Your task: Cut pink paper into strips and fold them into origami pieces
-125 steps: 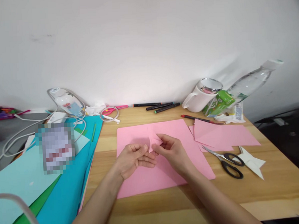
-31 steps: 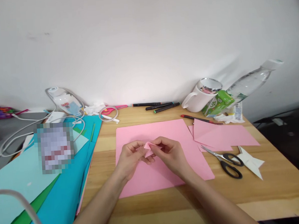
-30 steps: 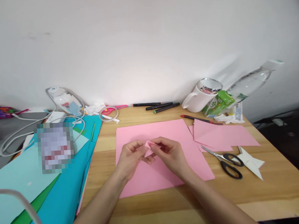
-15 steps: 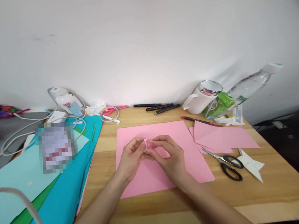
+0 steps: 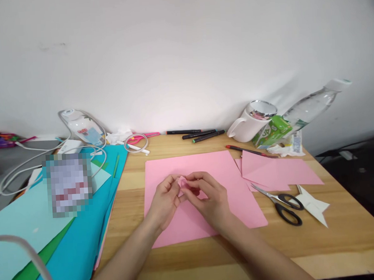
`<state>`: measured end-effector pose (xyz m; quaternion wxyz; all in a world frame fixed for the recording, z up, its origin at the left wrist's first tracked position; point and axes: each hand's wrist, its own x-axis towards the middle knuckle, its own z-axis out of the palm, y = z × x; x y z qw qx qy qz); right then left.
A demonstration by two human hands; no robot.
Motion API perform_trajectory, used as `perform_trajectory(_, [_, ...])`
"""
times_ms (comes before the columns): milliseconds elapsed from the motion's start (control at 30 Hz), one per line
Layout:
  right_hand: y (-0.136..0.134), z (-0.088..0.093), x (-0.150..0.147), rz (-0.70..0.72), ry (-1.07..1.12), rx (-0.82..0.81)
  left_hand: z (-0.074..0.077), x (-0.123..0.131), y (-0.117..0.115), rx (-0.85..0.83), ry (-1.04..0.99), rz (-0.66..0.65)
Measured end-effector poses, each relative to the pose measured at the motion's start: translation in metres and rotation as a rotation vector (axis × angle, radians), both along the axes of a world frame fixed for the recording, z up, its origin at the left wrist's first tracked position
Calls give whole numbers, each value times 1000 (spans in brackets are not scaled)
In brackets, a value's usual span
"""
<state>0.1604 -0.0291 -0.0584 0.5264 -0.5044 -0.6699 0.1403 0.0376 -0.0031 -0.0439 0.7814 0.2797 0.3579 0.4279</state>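
Observation:
My left hand [image 5: 164, 201] and my right hand [image 5: 210, 199] meet above a large pink sheet [image 5: 226, 171] lying on the wooden table [image 5: 336, 232]. Between their fingertips they pinch a small folded pink paper piece [image 5: 183, 183], now mostly hidden by the fingers. Both hands have their fingers curled and pressed on it. Just right of the hands lie more pink paper offcuts [image 5: 279, 172].
Black-handled scissors [image 5: 282, 204] and a white folded paper shape [image 5: 314, 204] lie to the right. Markers [image 5: 202, 135], a red pen [image 5: 250, 150], a white mug [image 5: 251, 122], a green carton [image 5: 271, 131] and a water bottle [image 5: 313, 104] line the back. Blue and green sheets [image 5: 70, 242], cables [image 5: 25, 169] lie left.
The pink piece stood out as a pointed flap between the fingers; now both hands have closed in on it and it looks smaller, pressed between the fingertips. The hands shifted slightly left.

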Motion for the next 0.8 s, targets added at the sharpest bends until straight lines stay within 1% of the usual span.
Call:
perform_trajectory(133, [0, 0, 0, 4, 24, -49, 1, 1, -2, -25, 17, 15])
perform_trajectory(267, [0, 5, -2, -9, 59, -85, 0, 2, -2, -7, 35, 19])
perform_trajectory(400, [0, 10, -2, -16, 95, -95, -1, 1, -1, 51, 55, -34])
perform_trajectory(500, [2, 12, 0, -13, 134, -121, -1, -1, 0, 138, 150, -30])
perform_trajectory(567, [3, 12, 2, 20, 190, -162, -1, -3, 1, 206, 222, -22])
perform_trajectory(633, [4, 12, 3, 69, 276, -238, -2, -4, 2, 261, 263, -24])
perform_trajectory(700, [4, 12, 3, 105, 358, -316, -3, -6, 3, 285, 285, -27])
perform_trajectory(800, [5, 13, 4, 108, 425, -392, -2, -8, 5, 289, 333, -40])
